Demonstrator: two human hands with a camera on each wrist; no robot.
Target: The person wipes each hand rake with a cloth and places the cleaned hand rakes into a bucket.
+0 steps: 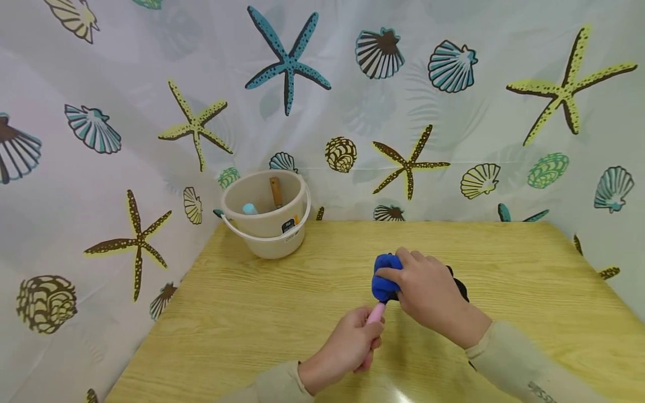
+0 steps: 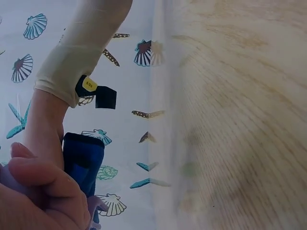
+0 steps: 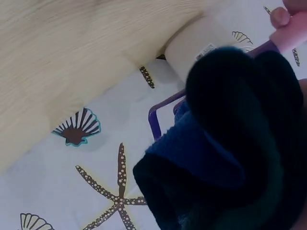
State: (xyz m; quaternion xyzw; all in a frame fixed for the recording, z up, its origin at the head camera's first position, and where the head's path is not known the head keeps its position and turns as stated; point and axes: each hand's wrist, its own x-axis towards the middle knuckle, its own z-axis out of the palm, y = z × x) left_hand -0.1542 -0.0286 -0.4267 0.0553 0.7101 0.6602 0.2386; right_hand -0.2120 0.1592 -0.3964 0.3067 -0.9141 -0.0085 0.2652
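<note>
My left hand [image 1: 347, 344] grips the pink handle [image 1: 376, 313] of a tool. In the right wrist view the tool has a purple neck [image 3: 265, 49] and a bent purple bar [image 3: 154, 125]; cloth hides the rest of its head, so its kind cannot be told. A blue cloth with dark edging [image 1: 384, 274] is bunched round that head. My right hand [image 1: 425, 285] holds the cloth there, thumb and fingers curled over it. Both hands are above the table, close together. In the left wrist view, the cloth [image 2: 84, 160] hangs beyond my left fingers.
A beige bucket [image 1: 269, 246] with a white handle stands at the table's back left. Inside it are a wooden-handled item [image 1: 276, 192] and a light-blue-topped item [image 1: 249, 209]. Curtains [image 1: 327, 112] printed with shells and starfish surround the wooden table [image 1: 262, 313].
</note>
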